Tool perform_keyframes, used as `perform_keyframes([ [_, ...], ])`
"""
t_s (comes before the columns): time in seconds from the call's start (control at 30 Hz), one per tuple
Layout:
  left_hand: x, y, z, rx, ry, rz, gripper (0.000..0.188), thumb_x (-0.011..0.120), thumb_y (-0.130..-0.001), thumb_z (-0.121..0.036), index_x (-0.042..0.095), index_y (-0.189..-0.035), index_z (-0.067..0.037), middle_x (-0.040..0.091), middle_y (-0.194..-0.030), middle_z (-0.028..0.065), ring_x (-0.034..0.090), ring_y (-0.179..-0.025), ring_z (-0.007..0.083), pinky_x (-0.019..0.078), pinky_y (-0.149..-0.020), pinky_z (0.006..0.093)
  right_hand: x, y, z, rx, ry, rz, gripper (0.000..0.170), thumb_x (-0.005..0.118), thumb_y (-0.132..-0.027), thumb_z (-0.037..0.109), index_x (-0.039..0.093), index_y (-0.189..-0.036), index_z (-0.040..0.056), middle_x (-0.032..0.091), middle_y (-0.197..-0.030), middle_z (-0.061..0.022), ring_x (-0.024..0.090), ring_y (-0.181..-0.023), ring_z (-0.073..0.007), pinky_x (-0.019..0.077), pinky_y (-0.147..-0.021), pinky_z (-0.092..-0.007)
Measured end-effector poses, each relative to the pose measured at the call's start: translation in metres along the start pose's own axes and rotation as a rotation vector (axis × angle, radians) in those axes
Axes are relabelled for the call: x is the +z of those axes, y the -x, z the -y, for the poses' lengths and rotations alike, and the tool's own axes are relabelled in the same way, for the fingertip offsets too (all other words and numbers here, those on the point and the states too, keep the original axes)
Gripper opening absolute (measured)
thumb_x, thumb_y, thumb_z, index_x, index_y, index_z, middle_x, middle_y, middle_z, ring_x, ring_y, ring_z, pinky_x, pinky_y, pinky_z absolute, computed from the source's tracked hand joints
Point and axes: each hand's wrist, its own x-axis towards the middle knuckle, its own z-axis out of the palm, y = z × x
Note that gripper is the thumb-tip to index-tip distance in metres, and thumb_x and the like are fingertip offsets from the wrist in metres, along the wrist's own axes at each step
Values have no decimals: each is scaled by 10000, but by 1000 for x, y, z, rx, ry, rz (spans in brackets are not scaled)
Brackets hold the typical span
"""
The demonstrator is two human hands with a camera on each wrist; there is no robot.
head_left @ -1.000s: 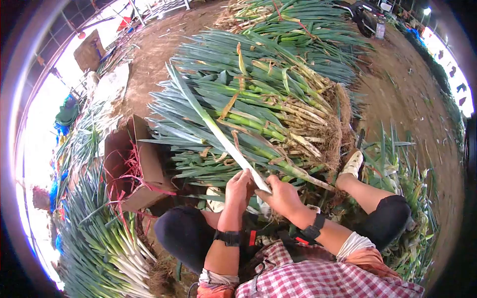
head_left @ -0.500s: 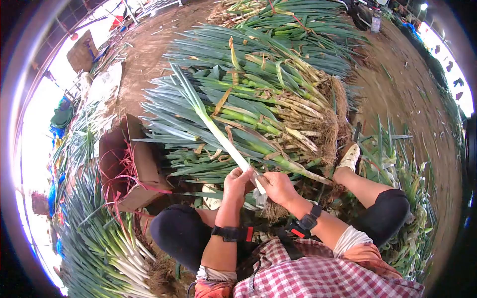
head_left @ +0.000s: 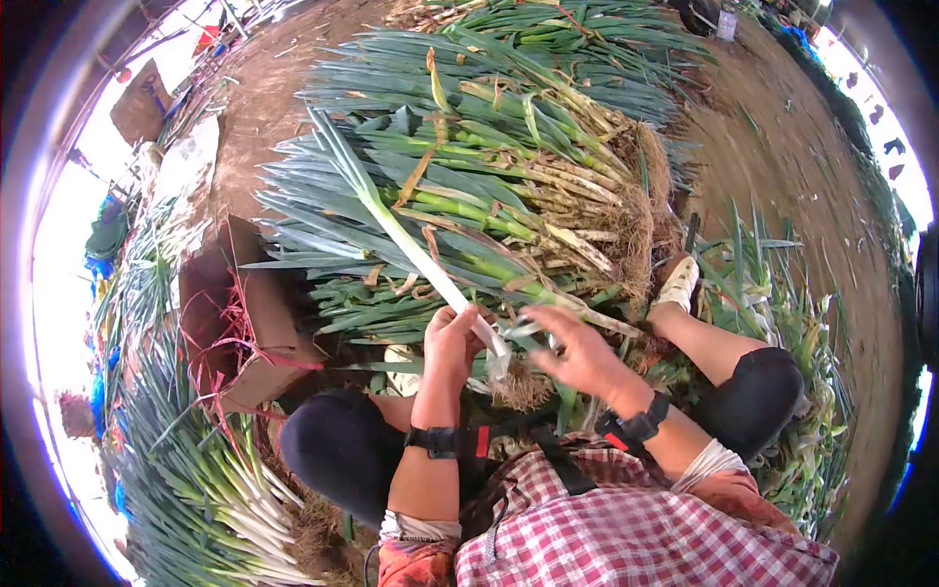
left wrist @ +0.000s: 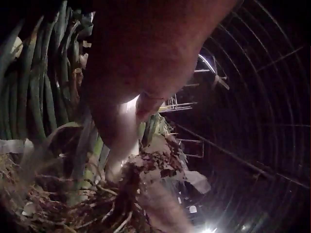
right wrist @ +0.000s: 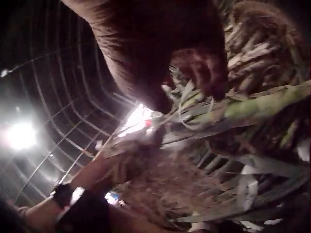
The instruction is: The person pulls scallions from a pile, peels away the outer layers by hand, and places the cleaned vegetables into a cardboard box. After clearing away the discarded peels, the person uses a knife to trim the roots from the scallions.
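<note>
A long leek with a white stalk (head_left: 423, 260) slants across the head view, green leaves up and left. My left hand (head_left: 448, 342) grips its lower stalk, just above the shaggy roots (head_left: 521, 389). To the right of that end, my blurred right hand (head_left: 585, 358) pinches a pale, thin leaf strip (head_left: 528, 331). In the left wrist view, the white stalk (left wrist: 127, 131) comes out below my left hand (left wrist: 146, 58). The right wrist view has my right hand (right wrist: 160, 48) with bent fingers around loose strips (right wrist: 187, 99).
A large heap of leeks (head_left: 489, 166) lies beyond the hands, roots to the right. At the left stand a cardboard box (head_left: 269, 328) with red ties and a pile of white-stalked leeks (head_left: 245, 489). Leafy scraps (head_left: 792, 391) lie beside the right leg.
My right hand has moved off the stalk to the right, with a thin strip at its fingers. The roots show more plainly, and the whole head view has shifted slightly.
</note>
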Motion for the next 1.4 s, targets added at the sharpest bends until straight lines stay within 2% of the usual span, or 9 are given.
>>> perform_keyframes([
  [0.27,2,-7,7,138,112,-29,179,490,-832,-94,431,-988,-32,518,-748,76,529,-612,181,473,-514,307,23,15,27,-273,-11,188,126,620,-724,100,545,-763,6,542,-815,-113,530,-811,-271,433,-673,-351],
  [0.4,1,-7,-26,303,145,-94,214,470,-843,-135,405,-1041,-185,427,-699,-26,409,-487,80,354,-397,220,-3,61,34,-80,-173,386,122,580,-761,139,584,-779,18,534,-718,-118,538,-687,-287,442,-623,-349],
  [0.53,13,30,-54,361,345,9,287,477,-852,-153,400,-1124,-200,428,-670,-32,402,-466,74,347,-379,208,-15,69,-2,579,21,216,177,557,-740,138,603,-813,-17,604,-718,-157,588,-666,-208,455,-623,-304],
  [0.67,8,87,-86,467,519,216,480,471,-872,-169,280,-1298,-278,419,-718,-17,360,-459,51,302,-366,182,-8,72,-57,347,289,182,220,562,-726,158,524,-743,-58,520,-627,-190,499,-552,-222,394,-538,-340],
  [0.93,-73,210,-146,822,373,28,502,455,-871,-154,256,-1317,-270,447,-736,28,398,-446,69,317,-343,182,27,53,-47,334,313,460,280,563,-719,220,555,-734,-60,544,-638,-193,539,-594,-311,408,-574,-371],
  [0.97,-90,226,-152,907,322,-20,468,460,-869,-163,282,-1295,-237,470,-735,31,415,-446,74,325,-336,193,30,53,-46,270,298,437,222,561,-714,152,497,-665,-55,477,-543,-128,438,-509,-183,376,-518,-351],
  [1.2,-286,393,-204,1186,-171,-931,275,548,-837,-206,510,-1102,-142,559,-767,12,501,-557,54,433,-431,190,38,46,-36,396,397,582,265,587,-700,212,553,-698,-51,529,-557,-133,528,-535,-248,396,-527,-363],
  [1.33,-416,517,-172,676,-889,-2281,231,471,-870,-194,520,-1068,-85,594,-690,57,569,-579,116,464,-470,231,46,46,-48,452,333,635,257,579,-692,200,593,-741,-53,558,-550,-122,546,-524,-194,416,-534,-352],
  [1.4,-406,538,-150,830,-38,-1856,208,455,-872,-172,533,-1030,-62,569,-639,45,533,-517,115,451,-449,229,49,48,-51,478,361,619,255,573,-691,194,595,-727,-57,554,-541,-122,551,-532,-193,421,-539,-350],
])
